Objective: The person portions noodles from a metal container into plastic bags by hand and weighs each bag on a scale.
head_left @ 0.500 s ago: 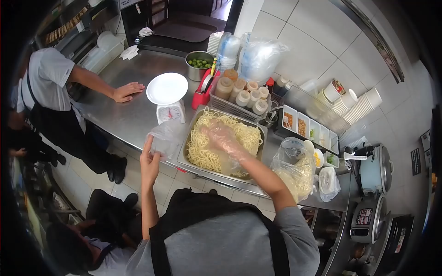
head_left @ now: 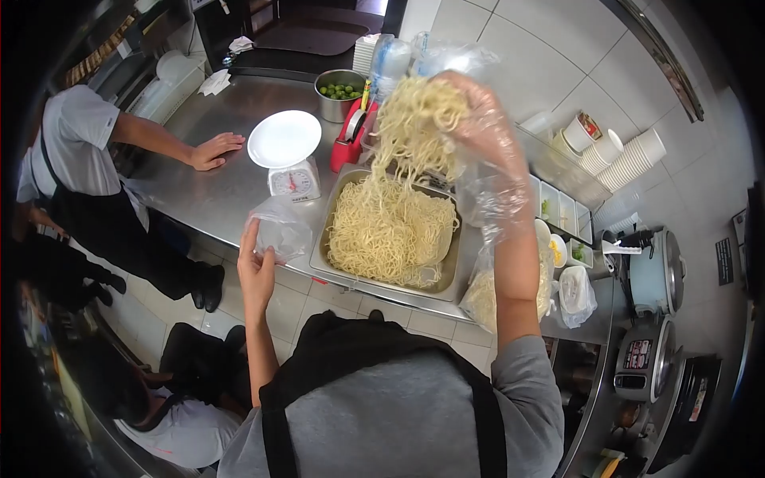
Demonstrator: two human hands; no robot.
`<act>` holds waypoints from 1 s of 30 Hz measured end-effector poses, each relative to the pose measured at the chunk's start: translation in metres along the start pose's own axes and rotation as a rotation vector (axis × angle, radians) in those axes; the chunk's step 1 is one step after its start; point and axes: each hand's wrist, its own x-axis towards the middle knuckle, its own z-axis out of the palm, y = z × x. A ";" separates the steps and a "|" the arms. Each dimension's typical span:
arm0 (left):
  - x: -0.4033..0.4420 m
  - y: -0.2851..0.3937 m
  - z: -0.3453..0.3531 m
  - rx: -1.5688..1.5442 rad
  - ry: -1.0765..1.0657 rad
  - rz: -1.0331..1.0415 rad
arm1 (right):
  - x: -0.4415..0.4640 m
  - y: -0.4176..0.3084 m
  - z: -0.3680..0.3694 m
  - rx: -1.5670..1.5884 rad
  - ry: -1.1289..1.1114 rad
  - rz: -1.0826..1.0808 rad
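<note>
My right hand [head_left: 482, 119], in a clear plastic glove, is closed round a bunch of noodles [head_left: 418, 123] lifted high, with strands hanging down. Beneath it, the metal tray [head_left: 451, 279] holds a large heap of yellow noodles [head_left: 374, 231]. My bare left hand [head_left: 255, 267] grips a thin clear plastic bag [head_left: 283, 231] by its edge, left of the tray. Just behind the bag stands a kitchen scale [head_left: 293, 182] with a white plate [head_left: 284, 139] on top.
Across the counter, a co-worker's hand [head_left: 217, 150] rests on the steel top [head_left: 179, 187]. A pot of green citrus [head_left: 339, 94] and a red tape dispenser [head_left: 351, 135] stand behind the tray. To the right are a bag of noodles [head_left: 482, 299], paper cups [head_left: 633, 159] and a rice cooker [head_left: 644, 362].
My right hand has risen out of the tray, up and to the right, with a bunch of noodles. My left hand still holds the plastic bag, nearly in place.
</note>
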 end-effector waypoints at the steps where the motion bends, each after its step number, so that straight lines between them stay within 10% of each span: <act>1: 0.000 -0.001 0.001 0.026 -0.002 0.031 | 0.001 -0.008 -0.005 -0.047 -0.028 0.039; 8: -0.002 0.005 0.004 -0.002 -0.039 0.046 | -0.013 0.081 0.023 -0.449 -0.164 -0.111; 10: -0.004 0.005 0.005 -0.058 -0.052 0.009 | -0.035 0.075 0.047 0.769 -0.104 0.676; 11: -0.005 0.005 0.005 -0.087 -0.061 -0.008 | -0.042 0.118 0.053 0.710 -0.243 0.698; 14: -0.007 0.015 0.007 -0.063 -0.070 -0.032 | -0.079 0.148 0.087 -0.772 -0.593 0.053; 18: -0.006 0.009 0.009 -0.052 -0.076 -0.021 | -0.107 0.130 0.111 -1.228 -0.460 -0.187; 30: -0.007 0.026 0.002 -0.149 -0.084 -0.104 | -0.035 0.135 0.008 0.149 -0.031 0.216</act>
